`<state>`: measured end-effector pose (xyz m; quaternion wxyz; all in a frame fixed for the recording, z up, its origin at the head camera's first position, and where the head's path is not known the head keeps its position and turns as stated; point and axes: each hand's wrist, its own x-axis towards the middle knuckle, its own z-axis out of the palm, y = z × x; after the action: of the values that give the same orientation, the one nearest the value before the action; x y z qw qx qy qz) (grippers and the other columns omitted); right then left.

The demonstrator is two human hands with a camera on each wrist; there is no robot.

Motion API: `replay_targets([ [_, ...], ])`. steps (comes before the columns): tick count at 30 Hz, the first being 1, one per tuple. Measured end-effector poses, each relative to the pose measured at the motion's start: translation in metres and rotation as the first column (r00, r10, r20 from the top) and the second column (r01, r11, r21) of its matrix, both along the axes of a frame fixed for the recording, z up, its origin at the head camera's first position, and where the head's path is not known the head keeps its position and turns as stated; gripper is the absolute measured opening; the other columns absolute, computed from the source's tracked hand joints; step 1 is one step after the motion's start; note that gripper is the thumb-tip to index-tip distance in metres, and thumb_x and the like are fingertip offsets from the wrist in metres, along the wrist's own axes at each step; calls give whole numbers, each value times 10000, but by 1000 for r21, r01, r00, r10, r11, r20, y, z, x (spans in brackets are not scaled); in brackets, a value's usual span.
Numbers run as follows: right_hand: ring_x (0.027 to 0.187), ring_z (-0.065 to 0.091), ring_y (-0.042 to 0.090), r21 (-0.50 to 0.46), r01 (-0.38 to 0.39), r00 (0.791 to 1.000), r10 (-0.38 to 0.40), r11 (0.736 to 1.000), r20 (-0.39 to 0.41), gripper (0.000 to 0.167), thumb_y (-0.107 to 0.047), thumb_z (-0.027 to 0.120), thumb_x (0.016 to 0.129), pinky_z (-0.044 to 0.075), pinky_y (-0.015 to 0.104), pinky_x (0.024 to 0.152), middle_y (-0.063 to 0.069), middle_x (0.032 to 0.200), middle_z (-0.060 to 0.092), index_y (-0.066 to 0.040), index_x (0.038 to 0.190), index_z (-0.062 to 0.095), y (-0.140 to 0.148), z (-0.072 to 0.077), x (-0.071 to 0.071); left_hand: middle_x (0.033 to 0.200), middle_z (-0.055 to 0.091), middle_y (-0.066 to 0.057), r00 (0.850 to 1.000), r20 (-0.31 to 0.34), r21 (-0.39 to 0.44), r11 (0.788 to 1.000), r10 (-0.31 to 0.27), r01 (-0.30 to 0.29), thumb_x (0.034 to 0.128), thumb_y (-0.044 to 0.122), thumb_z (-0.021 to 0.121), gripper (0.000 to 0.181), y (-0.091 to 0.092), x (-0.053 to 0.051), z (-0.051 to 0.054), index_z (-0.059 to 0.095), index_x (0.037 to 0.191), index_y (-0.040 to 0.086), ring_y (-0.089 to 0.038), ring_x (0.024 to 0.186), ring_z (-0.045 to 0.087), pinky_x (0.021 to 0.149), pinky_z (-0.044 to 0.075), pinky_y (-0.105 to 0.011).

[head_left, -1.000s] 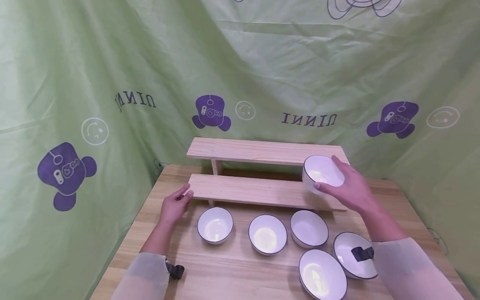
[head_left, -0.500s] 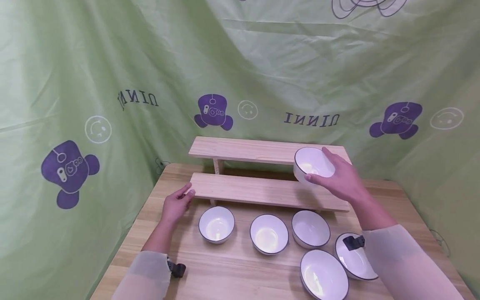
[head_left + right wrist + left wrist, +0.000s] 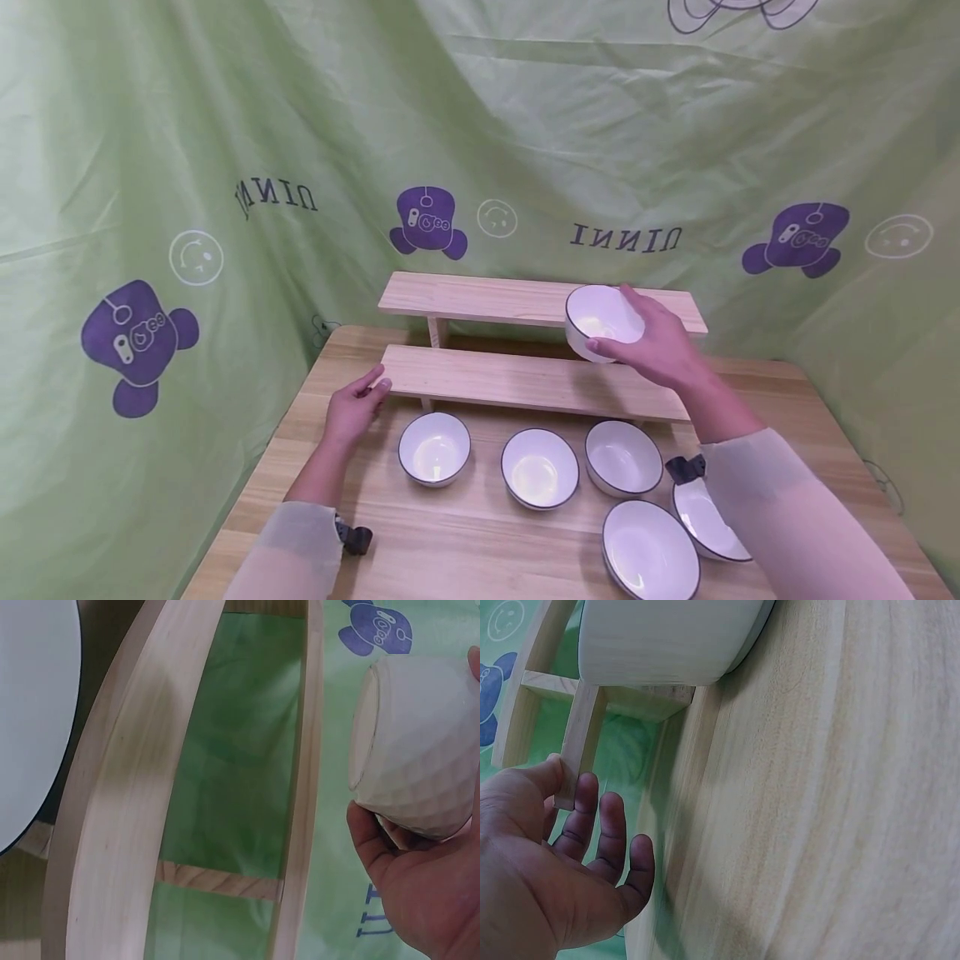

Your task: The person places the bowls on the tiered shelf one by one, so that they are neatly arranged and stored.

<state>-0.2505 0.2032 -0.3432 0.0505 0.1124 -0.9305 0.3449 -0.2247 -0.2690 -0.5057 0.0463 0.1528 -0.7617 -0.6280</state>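
My right hand [image 3: 656,343] grips a white bowl [image 3: 600,321] with a dark rim, thumb at the near side and fingers round the far side. This bowl is held in the air in front of the upper board [image 3: 480,297] of a two-step wooden rack. In the right wrist view, the bowl's textured outer wall [image 3: 427,742] and base show. My left hand [image 3: 354,410] pinches the left end of the rack's lower board [image 3: 487,375]. Seen from the left wrist, thumb and index finger lie on opposite faces of that board end [image 3: 574,761], while the other fingers are bent loosely.
Several more white bowls stand on the wooden table [image 3: 465,550]: a left bowl [image 3: 435,450], a middle bowl [image 3: 540,469], a right bowl [image 3: 622,458], a front bowl [image 3: 650,550], and one bowl [image 3: 705,521] partly behind my right sleeve. A green curtain [image 3: 315,100] hangs behind.
My right hand has carried the bowl left and upward, from over the lower board's right part to the upper board's front. The left hand keeps its place on the rack.
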Motion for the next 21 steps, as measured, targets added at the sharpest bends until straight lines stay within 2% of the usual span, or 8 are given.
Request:
replay_targets([
  [10,1482,353,391,-41,-19,1000,20,999,4,1123,-591,834,804,332,596,1186,184,1644,353,-115,1650,269,-19,0,-12,934,715,-43,1000,8,-11,1000,4,-4,946,370,781,504,-1,-1,-1,663,1411,215,-263,893,667,748,614,-302],
  [21,1469,372,407,-39,-71,997,70,997,-9,1119,-583,830,805,329,604,1189,203,1623,380,-96,1645,274,-41,1,-23,923,702,-36,1000,6,-22,1000,6,-6,918,431,793,545,-3,-2,-4,667,1404,220,-255,891,678,775,623,-314],
])
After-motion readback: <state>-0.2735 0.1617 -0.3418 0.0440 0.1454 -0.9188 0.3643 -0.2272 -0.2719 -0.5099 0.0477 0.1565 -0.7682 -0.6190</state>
